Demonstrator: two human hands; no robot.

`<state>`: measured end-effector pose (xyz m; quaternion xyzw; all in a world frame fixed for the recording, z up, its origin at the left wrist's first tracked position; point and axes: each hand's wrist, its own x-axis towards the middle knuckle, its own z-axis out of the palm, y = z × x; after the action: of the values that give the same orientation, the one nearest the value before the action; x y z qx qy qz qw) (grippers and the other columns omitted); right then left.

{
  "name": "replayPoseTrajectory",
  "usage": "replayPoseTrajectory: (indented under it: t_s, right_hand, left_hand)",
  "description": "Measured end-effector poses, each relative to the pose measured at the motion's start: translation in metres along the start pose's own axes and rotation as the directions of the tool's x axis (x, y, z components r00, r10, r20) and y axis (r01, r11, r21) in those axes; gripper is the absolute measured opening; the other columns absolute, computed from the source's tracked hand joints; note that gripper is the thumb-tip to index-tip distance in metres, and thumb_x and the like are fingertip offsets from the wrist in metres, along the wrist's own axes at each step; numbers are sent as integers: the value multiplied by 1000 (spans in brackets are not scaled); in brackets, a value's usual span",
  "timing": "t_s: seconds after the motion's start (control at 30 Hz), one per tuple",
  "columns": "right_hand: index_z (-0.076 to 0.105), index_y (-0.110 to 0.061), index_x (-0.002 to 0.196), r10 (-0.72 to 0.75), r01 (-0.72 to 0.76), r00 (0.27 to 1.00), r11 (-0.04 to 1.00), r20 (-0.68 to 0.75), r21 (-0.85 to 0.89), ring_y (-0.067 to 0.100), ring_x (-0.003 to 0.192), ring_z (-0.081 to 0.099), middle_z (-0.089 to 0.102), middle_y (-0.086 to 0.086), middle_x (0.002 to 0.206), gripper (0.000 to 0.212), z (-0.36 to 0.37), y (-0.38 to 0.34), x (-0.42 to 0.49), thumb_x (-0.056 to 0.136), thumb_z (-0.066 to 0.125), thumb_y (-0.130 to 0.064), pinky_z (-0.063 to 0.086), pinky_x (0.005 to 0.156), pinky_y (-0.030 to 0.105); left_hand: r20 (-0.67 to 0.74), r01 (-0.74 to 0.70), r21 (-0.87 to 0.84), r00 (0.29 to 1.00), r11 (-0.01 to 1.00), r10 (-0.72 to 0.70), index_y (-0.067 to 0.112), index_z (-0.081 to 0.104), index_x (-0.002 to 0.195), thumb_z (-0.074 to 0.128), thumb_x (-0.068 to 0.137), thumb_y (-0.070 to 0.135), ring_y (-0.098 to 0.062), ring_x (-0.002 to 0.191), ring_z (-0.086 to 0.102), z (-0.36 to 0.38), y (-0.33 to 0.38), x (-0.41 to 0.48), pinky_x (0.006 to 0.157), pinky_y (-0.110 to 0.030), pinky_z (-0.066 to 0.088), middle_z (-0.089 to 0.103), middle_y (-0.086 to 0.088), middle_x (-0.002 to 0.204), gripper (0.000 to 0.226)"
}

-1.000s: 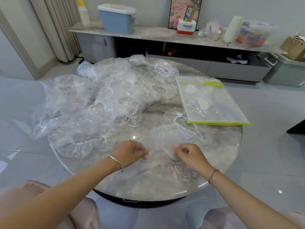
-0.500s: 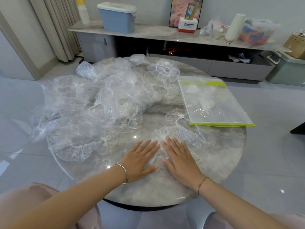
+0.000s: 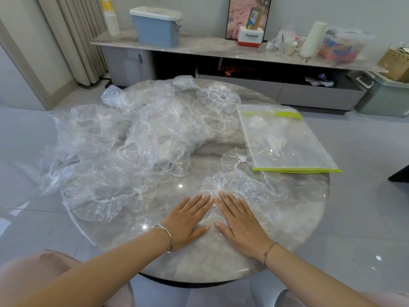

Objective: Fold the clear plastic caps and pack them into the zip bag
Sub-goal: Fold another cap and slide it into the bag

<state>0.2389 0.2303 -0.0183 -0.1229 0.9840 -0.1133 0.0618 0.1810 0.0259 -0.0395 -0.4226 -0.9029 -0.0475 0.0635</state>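
Note:
One clear plastic cap (image 3: 241,187) lies spread on the round marble table (image 3: 309,207) near its front edge. My left hand (image 3: 188,220) and my right hand (image 3: 241,222) lie flat on it side by side, fingers straight, pressing it down. A big heap of several crumpled clear caps (image 3: 137,140) covers the left and far part of the table. The zip bag (image 3: 285,140), clear with a green zip strip and green bottom edge, lies flat at the right; something pale shows inside it.
A small bunched cap (image 3: 234,157) sits between the pressed cap and the bag. Behind the table runs a low cabinet (image 3: 199,47) with a blue bin (image 3: 157,26), boxes and bottles. Grey floor tiles surround the table.
A second ago both hands pinched the cap's edges with curled fingers. They then opened and laid flat on the cap, and they stay pressed there now.

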Motion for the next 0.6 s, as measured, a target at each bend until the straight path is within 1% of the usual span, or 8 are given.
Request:
replayPoseTrajectory:
  t_s: [0.17,0.23,0.3,0.37,0.43,0.5,0.53,0.6]
  right_hand:
    - [-14,-36,144,2,-2,1000,1000,10,5,3,140,-25,-20,-14,154,67,-2,0,0,85,0,-64,-17,115,29]
    - [-14,-35,144,-2,2,1000,1000,11,9,4,140,-25,-20,-13,154,69,-3,-1,0,83,-3,-66,-16,115,30]
    - [-10,-33,147,-3,3,1000,1000,13,7,7,142,-21,-17,-11,156,75,-5,-1,0,81,-4,-68,-14,115,31]
    - [3,-29,151,4,-3,999,1000,-40,17,9,145,-11,-6,-8,158,82,-7,-3,2,82,1,-72,-11,116,31]
    - [26,-24,149,-27,29,985,999,-172,14,13,145,12,20,-4,157,79,-10,-12,4,87,21,-73,0,116,31]
    - [51,-22,133,-79,75,950,997,-302,-25,12,129,36,49,-2,139,59,-12,-23,7,84,48,-55,17,110,30]
    - [60,-22,121,-97,91,926,995,-365,-34,10,117,45,59,-4,125,48,-13,-27,8,79,58,-43,23,104,27]
    - [71,-22,97,-106,119,881,993,-461,0,11,94,59,67,-8,98,24,-15,-30,11,73,68,-27,31,90,21]
  left_hand:
    - [-52,-31,-14,998,999,30,19,45,137,11,99,50,-14,126,50,-5,-4,4,100,-36,41,50,2,139,60]
    - [-91,-79,-11,993,997,77,19,55,129,20,97,48,-13,119,56,-8,-8,5,95,-32,47,57,2,132,55]
    - [-135,-115,11,984,993,115,19,63,121,33,87,45,-13,109,63,-11,-10,5,87,-27,51,63,3,123,52]
    - [-169,-131,25,977,991,133,21,70,110,36,79,41,-10,96,67,-17,-11,5,78,-21,53,69,7,110,50]
    - [-215,-115,21,970,993,117,24,72,99,36,78,40,-6,79,69,-27,-9,8,67,-18,53,71,13,89,44]
    - [-248,-81,-41,966,996,69,25,69,90,37,81,41,-7,59,65,-41,-8,12,54,-17,50,66,12,65,37]
    - [-267,-73,-71,962,995,51,25,66,89,37,83,43,-7,53,62,-48,-7,13,51,-17,47,63,11,60,35]
    - [-312,-99,-117,948,988,58,27,60,97,42,84,54,-2,59,59,-62,-4,12,60,-16,46,64,15,67,35]
